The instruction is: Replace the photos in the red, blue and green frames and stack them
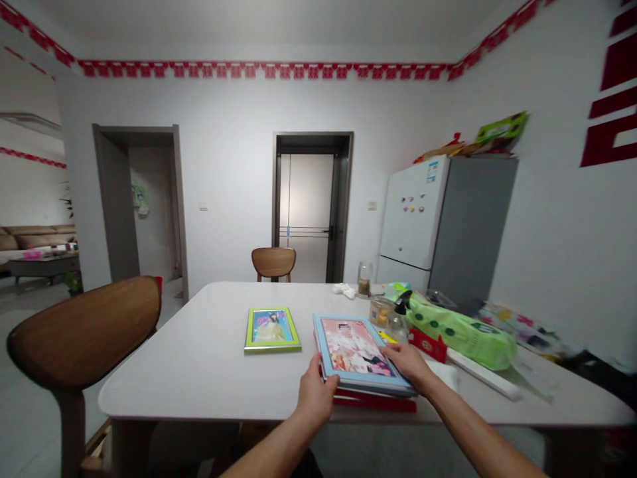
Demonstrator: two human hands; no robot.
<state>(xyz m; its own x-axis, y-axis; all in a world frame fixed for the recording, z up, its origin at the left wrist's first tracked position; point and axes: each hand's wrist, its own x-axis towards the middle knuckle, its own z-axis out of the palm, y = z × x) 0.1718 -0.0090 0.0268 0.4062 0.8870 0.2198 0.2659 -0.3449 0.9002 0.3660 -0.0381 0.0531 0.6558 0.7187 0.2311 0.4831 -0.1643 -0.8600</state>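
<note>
A light blue picture frame (355,384) with a pink picture lies over a stack near the table's front edge. My left hand (316,390) grips its near left corner, thumb at the edge. On the frame's right side, my right hand (409,362) holds the edge with its fingers over the rim. Beneath it I see a pale layer and a red flat item (375,401); what these are is partly hidden. A smaller yellow-green picture frame (273,345) lies face up to the left, apart from both hands.
On the table's (194,358) right side are a green packet (462,332), a red box (428,344), a clear food tub (381,309), a glass jar (365,282) and a long white bar (485,375). Wooden chairs (89,325) stand left and behind; a fridge (411,212) stands back right.
</note>
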